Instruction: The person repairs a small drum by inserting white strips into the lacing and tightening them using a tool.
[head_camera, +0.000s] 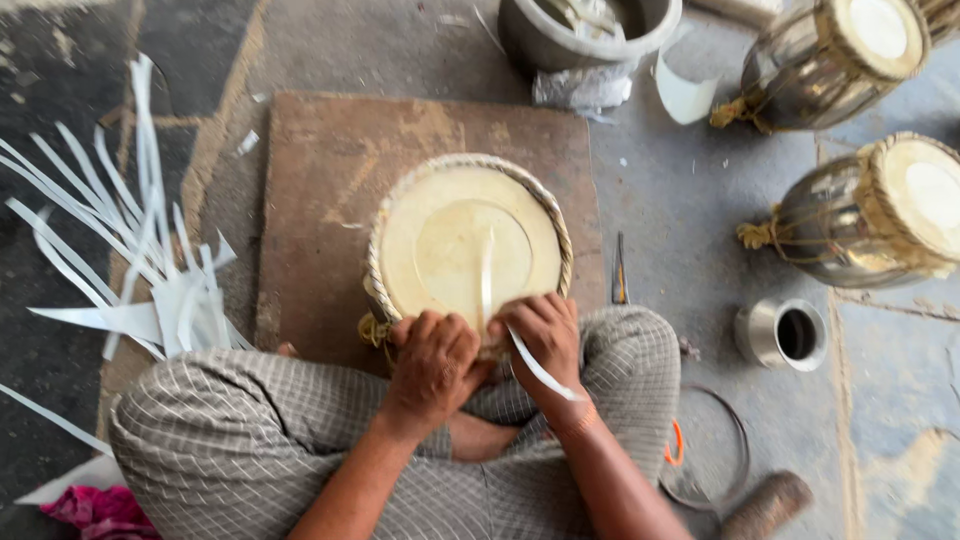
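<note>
A round drum (465, 235) with a pale skin head and a braided rim stands upright between my crossed legs on a brown board (330, 170). A thin white strip (487, 275) lies across the drum head and runs down over its near rim. My left hand (432, 365) is closed at the drum's near edge, pressing on the rim. My right hand (542, 335) is beside it, pinching the white strip, whose loose end curves past my wrist.
A heap of long white strips (130, 260) lies at the left. Two metal-bodied drums (830, 55) (880, 215) lie on their sides at the right, with a small steel cup (785, 335) below them. A grey bucket (585, 30) stands at the top. A metal ring (715, 450) lies by my right knee.
</note>
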